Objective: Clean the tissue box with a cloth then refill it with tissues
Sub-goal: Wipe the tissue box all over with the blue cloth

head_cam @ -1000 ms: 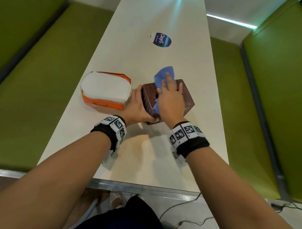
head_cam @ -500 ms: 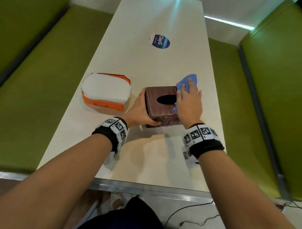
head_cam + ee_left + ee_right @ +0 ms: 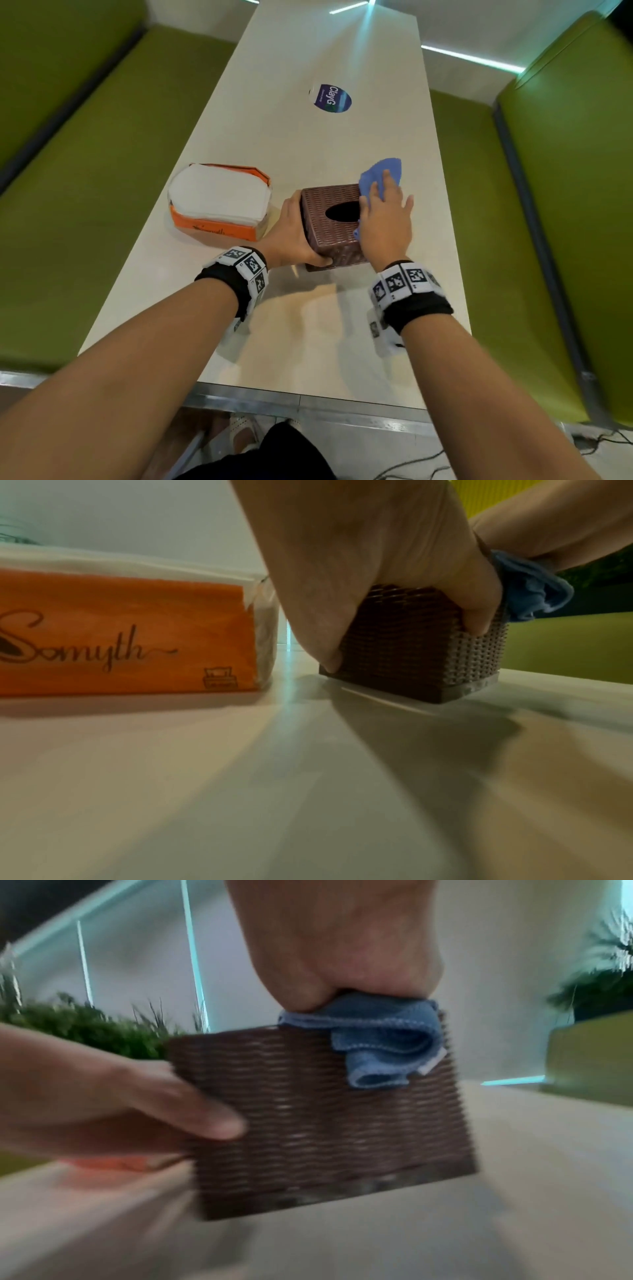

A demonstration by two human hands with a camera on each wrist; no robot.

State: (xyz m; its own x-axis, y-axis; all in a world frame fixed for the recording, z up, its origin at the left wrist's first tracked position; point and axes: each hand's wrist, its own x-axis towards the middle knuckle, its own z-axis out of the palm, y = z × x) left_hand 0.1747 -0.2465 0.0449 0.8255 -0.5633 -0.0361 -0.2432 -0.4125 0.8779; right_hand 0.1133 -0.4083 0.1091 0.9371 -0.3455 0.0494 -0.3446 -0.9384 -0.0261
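Observation:
A brown woven tissue box (image 3: pixel 329 240) stands upright on the table with its oval opening facing up. My left hand (image 3: pixel 291 233) grips its left side, thumb on the near face (image 3: pixel 192 1110) and fingers round the far left edge (image 3: pixel 404 647). My right hand (image 3: pixel 385 219) lies flat with straight fingers on a blue cloth (image 3: pixel 383 169), pressing it onto the right part of the box top. A fold of the cloth (image 3: pixel 383 1042) hangs over the near top edge. An opened orange pack of white tissues (image 3: pixel 219 202) lies just left of the box.
The long pale table (image 3: pixel 308 325) carries a round blue sticker (image 3: pixel 332 98) farther back. Green benches run along its left (image 3: pixel 85 171) and right (image 3: pixel 496 205). The table's metal front edge (image 3: pixel 308 401) is near my body.
The box was tipped over a second ago and now stands upright. My right hand slid the cloth to the box's right side, then back onto the right part of its top.

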